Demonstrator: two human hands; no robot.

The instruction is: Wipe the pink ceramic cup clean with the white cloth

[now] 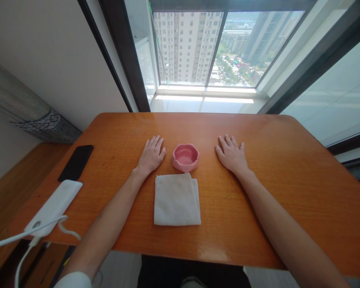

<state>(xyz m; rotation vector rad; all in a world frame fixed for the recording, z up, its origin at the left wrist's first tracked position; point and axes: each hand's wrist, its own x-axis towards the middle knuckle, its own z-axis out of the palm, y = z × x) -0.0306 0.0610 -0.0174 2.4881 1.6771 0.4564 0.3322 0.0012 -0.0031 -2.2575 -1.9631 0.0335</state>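
I saw the pink ceramic dish (pixel 185 157) on the orange bench (pixel 114 136), between my left hand (pixel 151 155) and right hand (pixel 231 154), both flat, open and empty. A folded white cloth (pixel 177 200) lay just nearer, its lower layers hidden; a white cable (pixel 18 236) ran out of frame.

Black smartphone (pixel 76 163) beside a white power bank (pixel 54 207) and cable (pixel 18 236), on an orange wooden table (pixel 288 180)

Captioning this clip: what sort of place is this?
Probably a room in a high-rise flat: a wooden table stands by a tall window looking down past apartment towers, with a phone lying on the table.
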